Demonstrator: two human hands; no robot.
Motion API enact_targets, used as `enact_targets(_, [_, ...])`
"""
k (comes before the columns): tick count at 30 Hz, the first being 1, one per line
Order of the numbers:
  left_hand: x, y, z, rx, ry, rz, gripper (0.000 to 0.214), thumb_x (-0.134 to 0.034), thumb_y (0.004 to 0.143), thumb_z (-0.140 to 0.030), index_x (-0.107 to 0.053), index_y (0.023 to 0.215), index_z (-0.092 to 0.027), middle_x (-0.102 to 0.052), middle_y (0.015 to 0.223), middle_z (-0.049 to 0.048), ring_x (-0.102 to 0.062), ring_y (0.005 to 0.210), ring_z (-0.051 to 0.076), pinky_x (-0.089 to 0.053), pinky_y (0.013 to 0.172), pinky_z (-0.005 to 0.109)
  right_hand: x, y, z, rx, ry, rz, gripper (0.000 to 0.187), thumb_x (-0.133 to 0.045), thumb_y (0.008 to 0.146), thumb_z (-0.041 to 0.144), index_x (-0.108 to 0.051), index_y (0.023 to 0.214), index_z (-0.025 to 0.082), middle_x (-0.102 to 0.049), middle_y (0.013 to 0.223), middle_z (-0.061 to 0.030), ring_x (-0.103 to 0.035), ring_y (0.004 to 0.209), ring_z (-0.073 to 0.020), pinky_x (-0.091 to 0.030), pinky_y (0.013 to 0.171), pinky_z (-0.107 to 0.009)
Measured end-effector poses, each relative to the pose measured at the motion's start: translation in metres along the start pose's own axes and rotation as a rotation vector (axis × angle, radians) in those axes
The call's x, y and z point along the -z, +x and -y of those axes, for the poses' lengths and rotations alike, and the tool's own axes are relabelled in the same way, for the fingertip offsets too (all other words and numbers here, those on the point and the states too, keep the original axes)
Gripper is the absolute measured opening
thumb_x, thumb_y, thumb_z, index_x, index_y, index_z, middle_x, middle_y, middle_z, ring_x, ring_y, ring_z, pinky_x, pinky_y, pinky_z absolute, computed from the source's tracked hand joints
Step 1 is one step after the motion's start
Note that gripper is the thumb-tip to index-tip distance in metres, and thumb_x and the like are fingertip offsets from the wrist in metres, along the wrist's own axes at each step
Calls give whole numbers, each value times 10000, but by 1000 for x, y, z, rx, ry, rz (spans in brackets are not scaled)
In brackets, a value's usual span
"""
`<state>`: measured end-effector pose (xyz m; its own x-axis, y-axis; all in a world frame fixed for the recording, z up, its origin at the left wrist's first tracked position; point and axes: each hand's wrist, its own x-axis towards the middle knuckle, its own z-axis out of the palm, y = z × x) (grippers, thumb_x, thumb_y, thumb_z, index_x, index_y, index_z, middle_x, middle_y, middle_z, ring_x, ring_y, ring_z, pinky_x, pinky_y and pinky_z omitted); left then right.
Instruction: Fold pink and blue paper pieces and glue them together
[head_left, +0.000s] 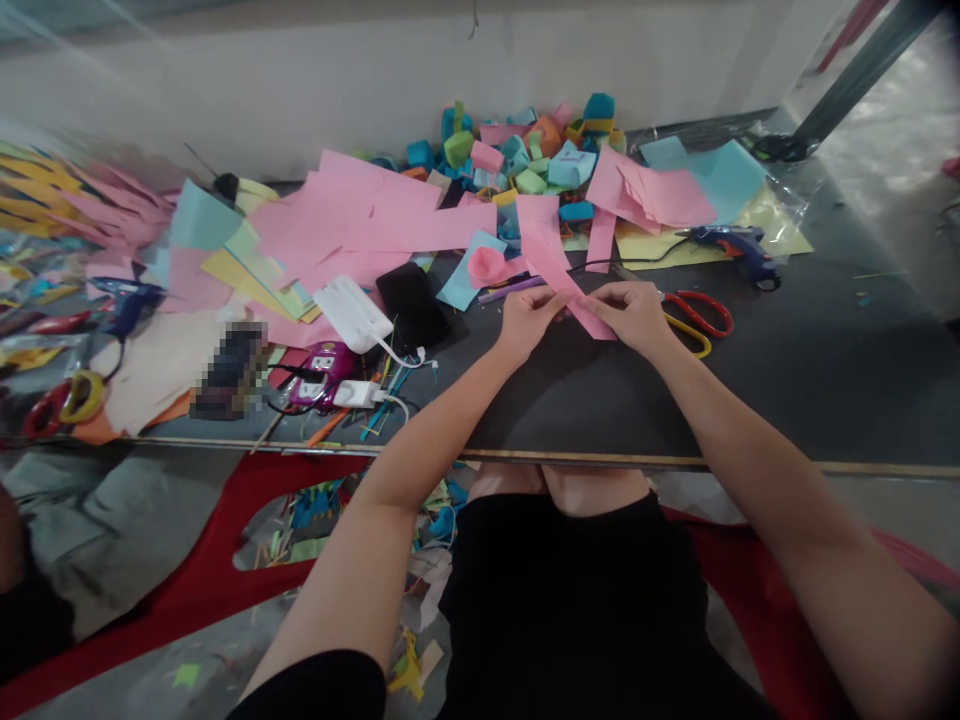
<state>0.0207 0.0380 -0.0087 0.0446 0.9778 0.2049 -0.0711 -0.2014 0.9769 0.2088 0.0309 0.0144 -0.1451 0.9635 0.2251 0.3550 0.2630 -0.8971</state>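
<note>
Both of my hands pinch a long pink paper strip (546, 245) above the dark table, near its front. My left hand (527, 318) grips the strip's left edge, and my right hand (628, 308) grips the right edge close to the lower end. The strip slants from the upper left down between my fingertips. Just beyond my left hand lies a rolled pink paper piece (487, 266) on a light blue sheet. Scissors with red and yellow handles (701, 315) lie right beside my right hand, their blades hidden.
A pile of coloured folded paper pieces (517, 155) stands against the wall. Pink sheets (330, 215) spread to the left, near a white power bank (352, 313) and a purple power strip (324, 375). A blue glue gun (742, 252) with a cable lies at right.
</note>
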Motion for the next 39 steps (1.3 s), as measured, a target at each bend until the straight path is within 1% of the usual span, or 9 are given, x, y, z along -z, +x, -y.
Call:
enact_targets(5, [2, 0, 1, -9, 4, -54, 387, -867, 829, -460, -712, 621, -172, -696, 612, -9, -625, 576, 73, -523, 622, 221, -3, 8, -14, -57, 177, 14, 224, -781, 705, 366, -599, 757, 247, -650, 778, -8, -579, 716, -162, -493, 668, -344])
enact_targets(10, [0, -2, 0, -21, -13, -68, 328, -857, 854, -375, -719, 634, -174, -693, 609, -13, -629, 571, 75, -534, 624, 224, -4, 9, -16, -70, 197, 62, 369, -749, 685, 309, -420, 852, 286, -565, 772, 11, -503, 704, -169, -462, 653, -358])
enact_targets(14, [-1, -3, -1, -18, 20, -73, 366, -865, 840, -426, -711, 622, -177, -699, 610, -10, -633, 581, 79, -527, 618, 225, -5, 9, -16, -62, 203, 94, 421, -699, 659, 275, -338, 875, 288, -552, 788, 22, -462, 685, -151, -415, 635, -343])
enact_targets(17, [-1, -3, -3, -37, 34, -78, 424, -861, 824, -508, -699, 611, -179, -696, 605, -12, -627, 584, 86, -520, 612, 232, -6, 9, -18, -68, 255, 98, 396, -637, 624, 240, -324, 864, 283, -560, 776, 42, -457, 666, -127, -383, 623, -319])
enact_targets(20, [-1, -3, -6, -56, 24, -118, 455, -854, 817, -554, -688, 608, -186, -690, 606, -12, -619, 587, 92, -529, 619, 244, -5, 10, -20, -66, 256, 78, 379, -609, 616, 215, -329, 864, 279, -553, 769, 49, -448, 658, -116, -367, 619, -310])
enact_targets(23, [1, -1, -8, -65, -5, -170, 447, -853, 822, -564, -698, 623, -194, -690, 614, -10, -617, 593, 96, -552, 639, 258, -4, 11, -23, -67, 194, 53, 383, -617, 620, 202, -339, 873, 278, -557, 787, 39, -453, 674, -126, -381, 630, -324])
enact_targets(27, [7, 3, -7, -69, -22, -198, 457, -854, 817, -583, -692, 625, -201, -680, 618, -18, -620, 601, 97, -570, 658, 266, -4, 12, -28, -72, 122, 50, 414, -668, 644, 236, -340, 892, 281, -565, 820, 19, -483, 710, -150, -426, 655, -352])
enact_targets(34, [13, 10, -3, -51, -31, -244, 385, -836, 875, -487, -697, 657, -202, -662, 645, -14, -632, 624, 95, -561, 678, 277, -1, 15, -34, -52, 117, 19, 392, -680, 681, 263, -346, 885, 280, -567, 822, 15, -513, 731, -150, -472, 699, -368])
enact_targets(39, [18, 16, -1, -29, -68, -272, 372, -851, 852, -482, -684, 670, -203, -658, 641, -21, -617, 620, 90, -572, 680, 269, 4, 17, -37, -46, 79, -3, 372, -668, 719, 220, -350, 902, 282, -579, 816, 16, -541, 747, -157, -497, 728, -376])
